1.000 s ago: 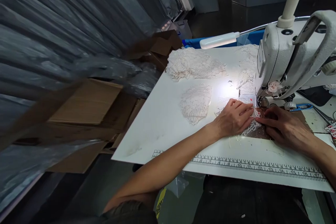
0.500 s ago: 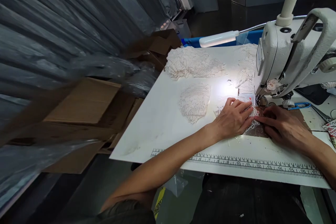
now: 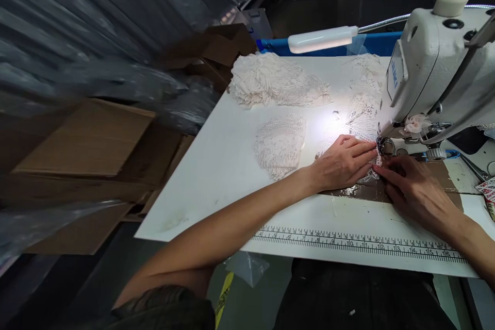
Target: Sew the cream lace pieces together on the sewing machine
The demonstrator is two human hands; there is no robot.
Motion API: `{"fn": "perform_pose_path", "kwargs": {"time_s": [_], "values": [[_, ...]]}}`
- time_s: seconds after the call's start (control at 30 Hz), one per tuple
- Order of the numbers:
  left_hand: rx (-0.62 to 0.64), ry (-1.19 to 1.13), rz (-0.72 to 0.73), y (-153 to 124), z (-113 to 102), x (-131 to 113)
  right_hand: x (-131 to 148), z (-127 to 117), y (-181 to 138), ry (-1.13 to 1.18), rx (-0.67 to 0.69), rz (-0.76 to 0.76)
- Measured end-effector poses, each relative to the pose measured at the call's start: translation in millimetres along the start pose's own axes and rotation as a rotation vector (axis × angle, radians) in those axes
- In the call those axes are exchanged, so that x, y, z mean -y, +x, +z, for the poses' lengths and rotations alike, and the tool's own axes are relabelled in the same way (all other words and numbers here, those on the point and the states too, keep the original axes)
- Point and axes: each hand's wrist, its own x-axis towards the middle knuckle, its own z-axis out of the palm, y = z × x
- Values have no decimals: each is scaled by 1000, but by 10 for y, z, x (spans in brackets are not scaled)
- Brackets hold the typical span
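Note:
My left hand (image 3: 342,162) lies flat, fingers stretched out, pressing a small piece of white lace (image 3: 370,174) onto the table just left of the needle of the white sewing machine (image 3: 436,77). My right hand (image 3: 415,191) rests on the brown patch (image 3: 359,192) in front of the needle, its fingertips pinched on the lace edge beside the presser foot (image 3: 382,147). Most of the lace piece is hidden under the two hands.
Two lace piles lie on the white table (image 3: 216,165): a big one (image 3: 270,80) at the back, a small one (image 3: 280,144) near my left hand. More lace (image 3: 361,108) lies behind the needle. A lamp (image 3: 320,39) hangs above. A ruler strip (image 3: 359,245) lines the front edge. Cardboard boxes (image 3: 88,139) stand left.
Both hands have slid the lace a little further toward the needle, so less of it shows in front. The camera has shifted slightly right and closer.

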Motion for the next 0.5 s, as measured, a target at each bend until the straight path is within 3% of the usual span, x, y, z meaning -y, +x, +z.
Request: {"fn": "perform_pose_path", "kwargs": {"time_s": [0.5], "values": [[-38,44,-35,-5,14,-38,-25,-4,6,69,-3,-3]]}}
